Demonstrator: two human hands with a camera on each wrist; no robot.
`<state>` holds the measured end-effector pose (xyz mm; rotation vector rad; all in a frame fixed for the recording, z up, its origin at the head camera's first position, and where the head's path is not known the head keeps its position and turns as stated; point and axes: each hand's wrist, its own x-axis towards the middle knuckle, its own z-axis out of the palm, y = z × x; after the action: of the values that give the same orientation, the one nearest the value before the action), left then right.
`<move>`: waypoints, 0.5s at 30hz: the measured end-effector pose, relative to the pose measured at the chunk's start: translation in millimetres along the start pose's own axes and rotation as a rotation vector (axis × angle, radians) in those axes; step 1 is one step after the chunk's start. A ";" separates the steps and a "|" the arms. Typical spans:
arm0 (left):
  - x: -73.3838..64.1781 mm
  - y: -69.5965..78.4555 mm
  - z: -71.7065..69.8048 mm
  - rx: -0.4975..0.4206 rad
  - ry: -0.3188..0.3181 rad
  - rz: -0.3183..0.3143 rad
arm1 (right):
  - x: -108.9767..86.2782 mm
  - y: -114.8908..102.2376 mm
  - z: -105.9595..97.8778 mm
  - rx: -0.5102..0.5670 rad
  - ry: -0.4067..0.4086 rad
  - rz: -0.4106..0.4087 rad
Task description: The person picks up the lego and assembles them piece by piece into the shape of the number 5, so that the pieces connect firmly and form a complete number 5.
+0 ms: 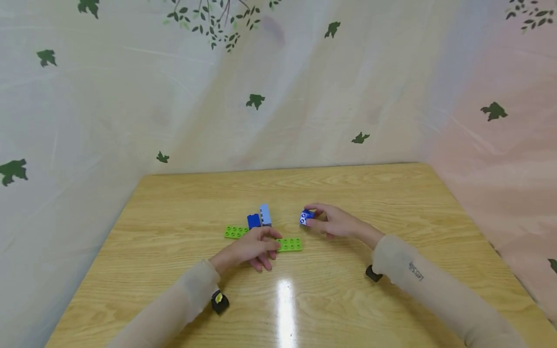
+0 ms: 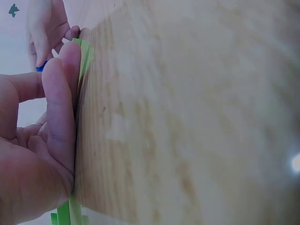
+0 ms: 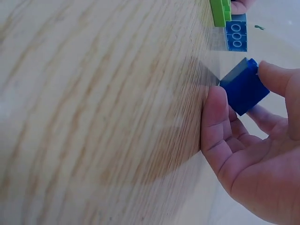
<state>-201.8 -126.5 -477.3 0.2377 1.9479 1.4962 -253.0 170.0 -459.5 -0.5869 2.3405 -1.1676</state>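
My right hand pinches a small dark blue toy brick between thumb and fingers, its face with rings turned to the left. In the right wrist view this blue brick is tilted, close to the tabletop. My left hand has thumb and forefinger around the left end of a flat lime-green studded brick, its other fingers spread loosely near the table. A second green brick is partly hidden behind that hand. Just beyond lie another dark blue brick and a light blue brick.
The wooden table has a light reflection near its front. A pale cloth backdrop with green leaf prints hangs behind and at both sides. Dark devices, one by the left wrist and one by the right wrist, hang below the sleeves.
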 end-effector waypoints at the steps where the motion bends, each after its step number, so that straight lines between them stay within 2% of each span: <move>1: 0.0 -0.2 -0.2 -0.002 0.001 0.000 | -0.2 -0.3 -0.1 -0.001 0.004 0.007; 9: -0.2 -0.6 -0.4 -0.002 -0.006 0.012 | 0.7 -4.7 0.5 0.013 -0.005 0.025; 15: -0.3 -1.0 -0.2 0.005 -0.001 0.010 | 2.8 -7.7 2.0 -0.038 -0.017 0.051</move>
<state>-201.4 -127.1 -478.1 0.2505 1.9523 1.4976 -252.8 163.0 -454.8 -0.5449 2.3543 -1.0935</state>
